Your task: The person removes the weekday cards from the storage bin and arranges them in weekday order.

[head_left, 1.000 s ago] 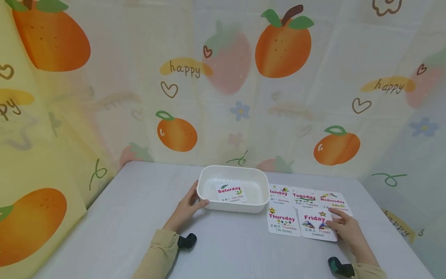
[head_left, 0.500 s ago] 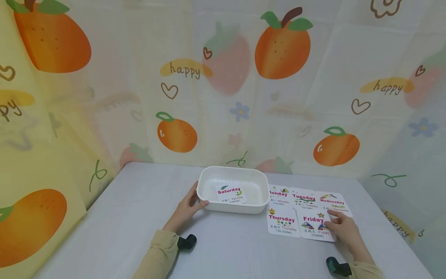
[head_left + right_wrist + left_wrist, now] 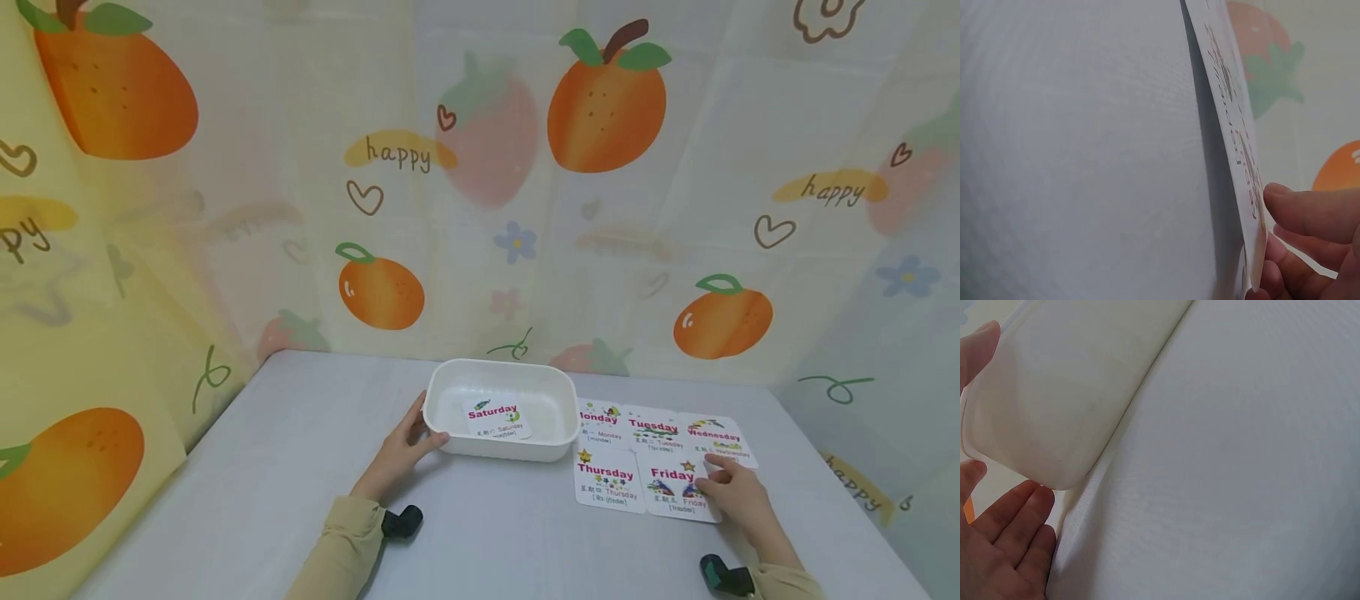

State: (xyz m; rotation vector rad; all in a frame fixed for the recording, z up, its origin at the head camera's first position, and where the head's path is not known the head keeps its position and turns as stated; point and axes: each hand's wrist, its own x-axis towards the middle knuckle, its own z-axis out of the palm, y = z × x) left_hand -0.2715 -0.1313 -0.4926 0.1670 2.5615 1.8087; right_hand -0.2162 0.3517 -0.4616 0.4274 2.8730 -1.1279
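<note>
Right of the white plastic bin point(image 3: 502, 448) gripped by a person's left hand point(image 3: 397, 457), the right hand point(image 3: 738, 497) pinches the Friday card point(image 3: 669, 493), likely light, stiff and slick, best held by its edge.

My screened-off work corner
Cloth point(image 3: 465, 250) printed with oranges point(image 3: 607, 108), strawberries point(image 3: 491, 142) and "happy" hangs behind and at both sides of my pale table point(image 3: 225, 500); home or studio, I cannot tell.

Head, left-wrist views apparently share tray point(image 3: 502, 450).
</note>
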